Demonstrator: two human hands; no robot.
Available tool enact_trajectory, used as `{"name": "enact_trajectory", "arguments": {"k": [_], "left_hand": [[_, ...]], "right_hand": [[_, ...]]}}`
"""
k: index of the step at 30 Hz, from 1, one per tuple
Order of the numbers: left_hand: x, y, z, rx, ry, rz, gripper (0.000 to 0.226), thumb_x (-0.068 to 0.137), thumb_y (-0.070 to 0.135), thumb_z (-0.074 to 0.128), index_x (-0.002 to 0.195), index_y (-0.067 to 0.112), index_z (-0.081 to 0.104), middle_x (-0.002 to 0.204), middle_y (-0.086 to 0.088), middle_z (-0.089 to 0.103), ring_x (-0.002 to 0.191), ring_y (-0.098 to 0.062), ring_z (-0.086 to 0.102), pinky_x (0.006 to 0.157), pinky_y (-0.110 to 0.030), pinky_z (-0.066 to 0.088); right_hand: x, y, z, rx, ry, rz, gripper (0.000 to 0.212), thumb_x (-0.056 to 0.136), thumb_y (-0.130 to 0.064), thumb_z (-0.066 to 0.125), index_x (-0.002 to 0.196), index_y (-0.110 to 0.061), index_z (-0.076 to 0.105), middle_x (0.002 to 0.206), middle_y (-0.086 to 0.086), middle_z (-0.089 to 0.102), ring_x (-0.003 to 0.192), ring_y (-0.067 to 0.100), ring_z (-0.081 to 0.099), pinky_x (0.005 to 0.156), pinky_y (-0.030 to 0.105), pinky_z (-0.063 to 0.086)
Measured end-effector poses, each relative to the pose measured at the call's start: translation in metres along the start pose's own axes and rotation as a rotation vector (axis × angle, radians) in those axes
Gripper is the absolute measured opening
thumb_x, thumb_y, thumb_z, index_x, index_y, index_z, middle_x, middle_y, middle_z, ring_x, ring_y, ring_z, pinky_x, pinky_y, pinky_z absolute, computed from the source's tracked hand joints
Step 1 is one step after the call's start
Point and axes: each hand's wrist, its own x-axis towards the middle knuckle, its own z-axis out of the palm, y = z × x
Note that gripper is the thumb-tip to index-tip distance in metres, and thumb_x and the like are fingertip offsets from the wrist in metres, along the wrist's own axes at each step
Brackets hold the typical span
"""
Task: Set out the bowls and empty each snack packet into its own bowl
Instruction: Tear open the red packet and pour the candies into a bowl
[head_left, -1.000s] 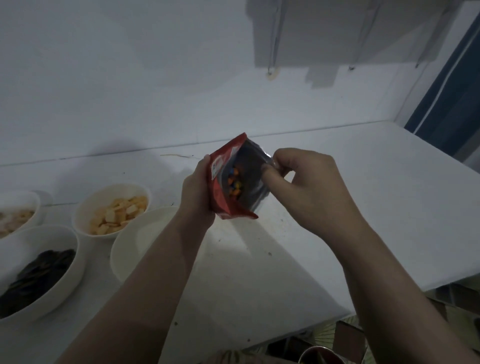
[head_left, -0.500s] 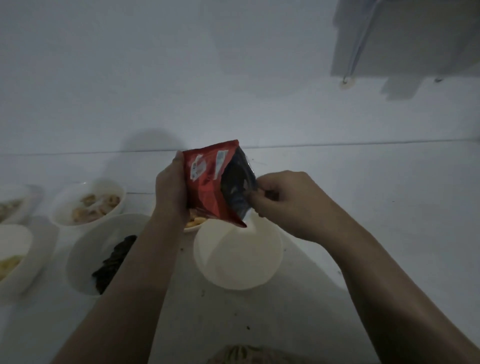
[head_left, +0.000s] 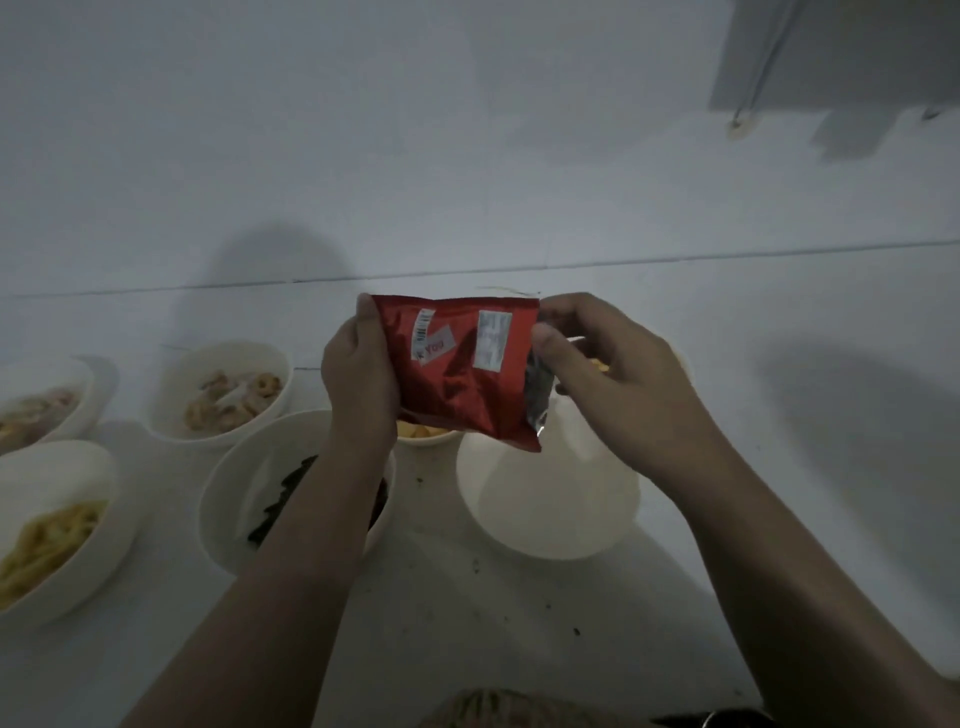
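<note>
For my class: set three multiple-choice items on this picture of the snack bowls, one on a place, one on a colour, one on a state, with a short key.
1. Where is the packet held?
A. Above the empty bowl
B. Flat on the counter
C. Inside the bowl of dark snacks

2. What colour is the outside of the packet?
A. Blue
B. Red
C. Green

3. How is the packet held?
A. By the left hand alone
B. By the right hand alone
C. By both hands

Key:
1 A: the packet hangs over the empty bowl's near rim.
2 B: its printed face is red, with pale labels.
3 C: the left hand grips its left edge and the right hand pinches its right, opened end.
</note>
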Motion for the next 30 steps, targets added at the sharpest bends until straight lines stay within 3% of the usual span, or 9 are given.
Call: {"name": "enact_trajectory", "arguments": {"k": [5,8,12,14,17,21,27,30], "left_hand": [[-0.006,-0.005,-0.003,0.041,-0.026,0.080,0.046,0.103,0.042,0.036,0.064,0.019,0.046,0.065,0.006,0.052,0.056,-0.002,0.052,0.053,-0.011,0.042],[-0.012,-0.003,-0.004,0.045,-0.046,0.129,0.044,0.104,0.040,0.035,0.066,0.020,0.047,0.066,0.004,0.052,0.054,0.004,0.053,0.052,-0.008,0.042],[-0.010,-0.003,-0.006,0.085,-0.059,0.218,0.044,0.103,0.041,0.036,0.064,0.024,0.044,0.063,0.006,0.048,0.054,0.002,0.049,0.054,-0.014,0.040],[-0.010,-0.005,-0.006,0.097,-0.076,0.242,0.044,0.103,0.042,0.036,0.064,0.024,0.044,0.063,0.006,0.048,0.057,-0.002,0.049,0.057,-0.018,0.042],[-0.014,-0.006,-0.004,0.092,-0.094,0.263,0.044,0.103,0.041,0.037,0.064,0.022,0.045,0.062,0.006,0.047,0.054,0.001,0.049,0.055,-0.013,0.041],[-0.014,-0.007,-0.003,0.109,-0.109,0.300,0.045,0.103,0.043,0.037,0.063,0.021,0.042,0.060,0.005,0.044,0.056,-0.008,0.045,0.056,-0.024,0.040],[-0.019,-0.001,0.002,0.121,-0.132,0.341,0.044,0.104,0.035,0.038,0.061,0.023,0.039,0.057,0.007,0.040,0.049,0.000,0.041,0.051,-0.011,0.035],[-0.018,-0.002,0.002,0.130,-0.141,0.365,0.044,0.104,0.036,0.038,0.063,0.019,0.040,0.058,0.006,0.039,0.050,-0.002,0.039,0.051,-0.012,0.034]], "right_hand": [[-0.005,0.003,0.010,-0.121,0.151,-0.021,0.016,0.096,-0.034,0.055,0.090,-0.023,0.065,0.081,-0.019,0.067,0.081,-0.007,0.060,0.065,0.007,0.044],[-0.007,0.008,0.012,-0.161,0.191,-0.017,0.008,0.096,-0.025,0.057,0.092,-0.021,0.063,0.077,-0.015,0.067,0.079,-0.005,0.061,0.062,0.005,0.042],[-0.009,0.011,0.008,-0.281,0.171,-0.015,0.009,0.096,-0.022,0.058,0.088,-0.023,0.062,0.074,-0.021,0.062,0.082,-0.011,0.057,0.060,0.002,0.040],[-0.010,0.013,0.005,-0.326,0.165,-0.014,0.011,0.095,-0.019,0.059,0.085,-0.021,0.064,0.075,-0.021,0.060,0.081,-0.006,0.057,0.062,0.003,0.040],[-0.013,0.014,0.002,-0.349,0.151,0.001,0.012,0.094,-0.017,0.059,0.083,-0.019,0.064,0.077,-0.018,0.060,0.076,0.001,0.059,0.064,0.006,0.042],[-0.016,0.016,-0.002,-0.357,0.133,0.023,0.012,0.093,-0.017,0.059,0.082,-0.020,0.065,0.077,-0.017,0.062,0.076,0.001,0.059,0.065,0.005,0.040],[-0.020,0.022,-0.005,-0.358,0.107,0.060,0.014,0.094,-0.017,0.059,0.082,-0.022,0.062,0.078,-0.016,0.061,0.077,0.002,0.058,0.065,0.005,0.039],[-0.020,0.025,-0.006,-0.382,0.071,0.082,0.012,0.096,-0.020,0.057,0.084,-0.023,0.062,0.078,-0.017,0.060,0.076,-0.001,0.055,0.062,0.005,0.039]]}}
